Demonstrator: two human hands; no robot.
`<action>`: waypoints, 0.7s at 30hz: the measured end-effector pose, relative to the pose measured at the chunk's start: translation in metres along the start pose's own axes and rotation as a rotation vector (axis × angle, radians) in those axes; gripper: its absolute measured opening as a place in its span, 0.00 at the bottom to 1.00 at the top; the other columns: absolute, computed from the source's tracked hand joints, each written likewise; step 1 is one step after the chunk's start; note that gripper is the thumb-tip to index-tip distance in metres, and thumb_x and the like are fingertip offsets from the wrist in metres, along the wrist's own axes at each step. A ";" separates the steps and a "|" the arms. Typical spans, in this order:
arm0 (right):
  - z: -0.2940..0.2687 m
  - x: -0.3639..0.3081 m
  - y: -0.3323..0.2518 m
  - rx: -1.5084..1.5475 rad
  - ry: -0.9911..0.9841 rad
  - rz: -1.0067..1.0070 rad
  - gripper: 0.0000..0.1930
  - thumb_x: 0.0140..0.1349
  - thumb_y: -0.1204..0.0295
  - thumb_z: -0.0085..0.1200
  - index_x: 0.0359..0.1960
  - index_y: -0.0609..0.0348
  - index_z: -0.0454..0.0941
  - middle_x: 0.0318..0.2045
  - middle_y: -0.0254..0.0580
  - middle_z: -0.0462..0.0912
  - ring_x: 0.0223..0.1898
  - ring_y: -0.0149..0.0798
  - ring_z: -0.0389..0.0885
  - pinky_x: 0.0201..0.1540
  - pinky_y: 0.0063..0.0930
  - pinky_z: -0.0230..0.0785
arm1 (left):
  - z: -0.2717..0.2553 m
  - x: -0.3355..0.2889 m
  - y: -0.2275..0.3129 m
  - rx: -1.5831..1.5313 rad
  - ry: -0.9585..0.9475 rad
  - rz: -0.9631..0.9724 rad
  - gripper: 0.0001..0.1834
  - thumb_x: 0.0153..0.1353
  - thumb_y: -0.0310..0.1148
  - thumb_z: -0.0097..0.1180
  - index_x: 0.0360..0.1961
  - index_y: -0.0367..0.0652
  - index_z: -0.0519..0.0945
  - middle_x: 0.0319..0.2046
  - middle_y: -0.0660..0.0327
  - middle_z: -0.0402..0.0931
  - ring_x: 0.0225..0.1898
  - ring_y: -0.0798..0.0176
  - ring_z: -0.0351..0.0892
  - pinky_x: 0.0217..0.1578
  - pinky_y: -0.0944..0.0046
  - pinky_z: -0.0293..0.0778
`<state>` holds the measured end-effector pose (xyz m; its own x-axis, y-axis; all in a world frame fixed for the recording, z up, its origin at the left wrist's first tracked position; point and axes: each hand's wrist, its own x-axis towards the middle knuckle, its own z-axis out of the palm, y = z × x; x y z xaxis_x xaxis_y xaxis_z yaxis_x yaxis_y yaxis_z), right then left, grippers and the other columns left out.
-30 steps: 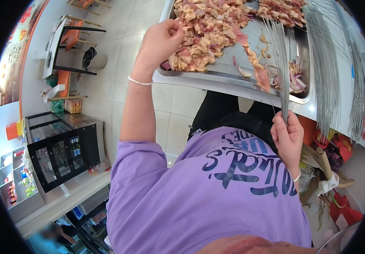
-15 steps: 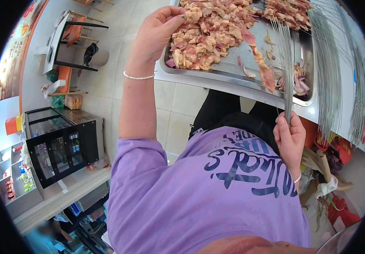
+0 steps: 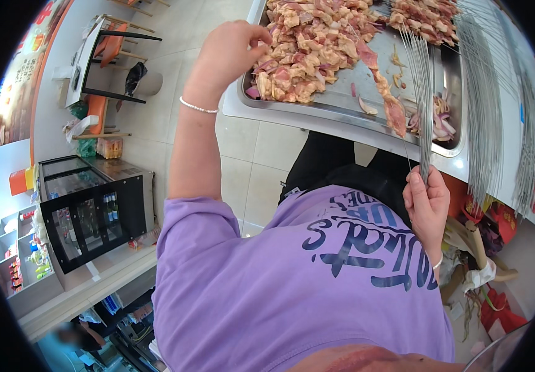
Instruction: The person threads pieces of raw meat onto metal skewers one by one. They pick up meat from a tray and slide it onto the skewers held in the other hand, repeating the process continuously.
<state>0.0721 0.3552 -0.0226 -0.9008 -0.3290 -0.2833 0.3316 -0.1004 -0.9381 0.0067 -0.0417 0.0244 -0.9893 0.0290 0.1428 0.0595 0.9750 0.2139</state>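
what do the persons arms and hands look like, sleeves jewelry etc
Neither the left hand nor the right hand wears a glove. A pale beaded bracelet circles the left wrist, a thin pale band the right. The left sleeve is purple, loose and short.

The meat (image 3: pixel 311 49) is pinkish tan, the skewers (image 3: pixel 425 118) silver-grey.

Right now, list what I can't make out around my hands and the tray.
All in the head view:
Tray: far side cut off by the picture's upper edge.
Left hand: its angle hides whether it pinches anything from the meat pile.
Metal skewers: lower ends hidden in the grip of the right hand; too thin and crowded to count.
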 end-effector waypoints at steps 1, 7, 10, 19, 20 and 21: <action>0.000 0.000 0.000 -0.002 -0.002 0.000 0.04 0.71 0.75 0.49 0.39 0.64 0.71 0.28 0.29 0.71 0.21 0.19 0.64 0.22 0.13 0.55 | 0.002 -0.003 0.002 0.023 -0.016 0.006 0.13 0.54 0.30 0.63 0.42 0.42 0.84 0.30 0.56 0.79 0.31 0.60 0.76 0.36 0.60 0.74; -0.001 -0.001 -0.003 -0.008 -0.022 0.015 0.04 0.71 0.75 0.49 0.39 0.64 0.71 0.28 0.29 0.71 0.21 0.19 0.64 0.22 0.13 0.55 | -0.001 -0.019 0.007 -0.050 -0.063 -0.015 0.12 0.52 0.33 0.65 0.38 0.44 0.82 0.29 0.58 0.76 0.31 0.59 0.75 0.35 0.60 0.72; 0.001 0.000 -0.003 -0.013 -0.014 0.014 0.04 0.71 0.75 0.49 0.39 0.64 0.71 0.28 0.29 0.71 0.21 0.19 0.64 0.22 0.13 0.55 | -0.003 -0.024 0.012 -0.042 0.005 -0.061 0.11 0.51 0.32 0.64 0.35 0.43 0.79 0.27 0.59 0.75 0.30 0.58 0.75 0.33 0.60 0.72; 0.003 0.000 -0.002 -0.006 -0.037 0.016 0.05 0.71 0.74 0.49 0.39 0.64 0.72 0.27 0.29 0.71 0.21 0.19 0.65 0.22 0.13 0.55 | 0.013 -0.023 0.015 -0.033 -0.033 -0.095 0.06 0.54 0.30 0.60 0.32 0.39 0.80 0.30 0.54 0.80 0.33 0.51 0.80 0.36 0.54 0.76; 0.003 -0.001 -0.002 -0.003 -0.034 0.015 0.05 0.71 0.74 0.49 0.39 0.64 0.72 0.27 0.29 0.71 0.21 0.19 0.65 0.22 0.13 0.55 | 0.011 -0.023 0.014 -0.086 -0.036 -0.105 0.06 0.54 0.30 0.60 0.32 0.39 0.80 0.30 0.54 0.80 0.32 0.51 0.80 0.36 0.55 0.76; 0.003 -0.001 -0.001 -0.002 -0.028 0.008 0.05 0.71 0.74 0.49 0.39 0.64 0.72 0.27 0.29 0.71 0.21 0.19 0.65 0.22 0.13 0.55 | 0.009 -0.025 0.013 -0.138 -0.040 -0.118 0.06 0.55 0.31 0.60 0.32 0.39 0.80 0.29 0.54 0.81 0.31 0.52 0.80 0.35 0.55 0.76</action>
<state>0.0734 0.3532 -0.0205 -0.8900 -0.3556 -0.2855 0.3387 -0.0961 -0.9360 0.0310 -0.0280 0.0153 -0.9949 -0.0721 0.0708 -0.0422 0.9329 0.3577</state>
